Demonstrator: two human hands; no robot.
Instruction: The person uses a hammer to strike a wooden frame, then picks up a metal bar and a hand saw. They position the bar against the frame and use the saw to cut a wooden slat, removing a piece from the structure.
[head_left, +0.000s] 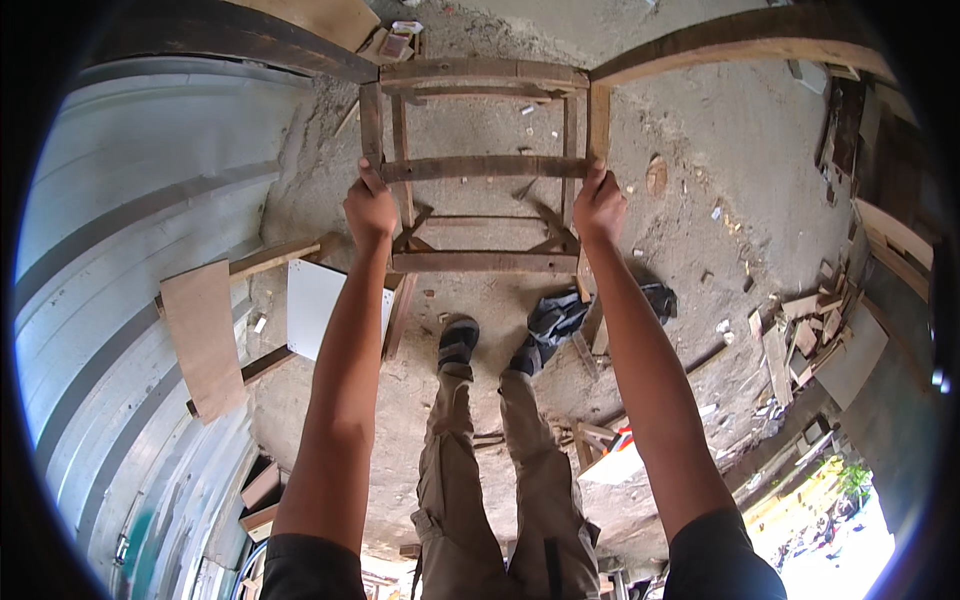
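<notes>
Both arms stretch forward to a bare wooden furniture frame (485, 168), which looks like that of a chair or stool. Its bars make a rectangle with inner rails and corner braces, and two long posts spread outward at the top left and top right. My left hand (370, 210) is closed round its left upright, thumb lying along the wood where the middle crossbar meets it. On the opposite upright, my right hand (600, 207) grips in the same way. The fingers behind the wood are partly hidden. Through the frame the dusty floor shows.
My feet (459, 342) stand just behind the frame, beside a dark cloth bundle (558, 318). Boards (204, 340) lean by the corrugated metal wall (130, 290) at left. Scrap wood (800, 340) is heaped at right. A white panel (312, 305) stands near my left forearm.
</notes>
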